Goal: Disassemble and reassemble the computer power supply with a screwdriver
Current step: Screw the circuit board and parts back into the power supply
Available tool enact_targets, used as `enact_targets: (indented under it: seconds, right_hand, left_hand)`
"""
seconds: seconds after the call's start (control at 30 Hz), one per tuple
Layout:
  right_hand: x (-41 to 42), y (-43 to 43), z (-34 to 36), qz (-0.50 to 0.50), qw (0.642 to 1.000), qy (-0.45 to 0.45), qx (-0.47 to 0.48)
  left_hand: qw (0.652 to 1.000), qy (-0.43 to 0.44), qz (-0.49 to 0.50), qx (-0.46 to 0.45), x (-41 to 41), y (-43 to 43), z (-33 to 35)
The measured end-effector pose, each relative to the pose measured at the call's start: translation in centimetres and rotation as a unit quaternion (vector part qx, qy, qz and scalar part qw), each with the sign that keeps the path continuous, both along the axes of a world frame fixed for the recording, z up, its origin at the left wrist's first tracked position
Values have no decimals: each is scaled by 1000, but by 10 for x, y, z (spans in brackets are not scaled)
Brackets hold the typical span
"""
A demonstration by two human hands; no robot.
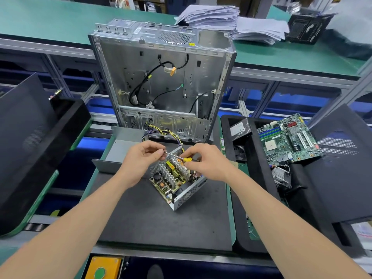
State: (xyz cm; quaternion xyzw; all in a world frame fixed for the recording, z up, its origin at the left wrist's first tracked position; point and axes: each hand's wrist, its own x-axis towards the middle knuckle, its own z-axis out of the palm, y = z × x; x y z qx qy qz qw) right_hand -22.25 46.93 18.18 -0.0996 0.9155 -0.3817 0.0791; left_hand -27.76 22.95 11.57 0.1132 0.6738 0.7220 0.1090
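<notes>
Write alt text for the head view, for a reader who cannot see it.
The left hand pinches the shaft and the right hand grips the yellow handle of a screwdriver over an open power supply on a dark mat. A computer case stands behind it.

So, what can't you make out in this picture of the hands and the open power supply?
All in the head view:
- Screwdriver tip: covered by the left hand.
- Its yellow handle: mostly covered by the right hand.
- Power supply, far corner: behind both hands.
- Motherboard lettering: too small to read.
- Yellow box: cut off by the bottom edge.
</notes>
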Motion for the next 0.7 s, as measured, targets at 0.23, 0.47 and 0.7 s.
enact_targets:
  seconds: [0.23, 0.47, 0.7]
  right_hand:
    - [5, 2, 0, -4, 999, -29, -27]
    - [8, 3, -1, -13, 997, -47, -61]
    - [10, 6, -4, -35, 988, -85, -126]
  left_hand:
    - [1000, 4, -20, 11, 2, -3, 7]
    - [999, 10, -36, 26, 4, -4, 12]
    - [998, 18, -44, 30, 7, -4, 15]
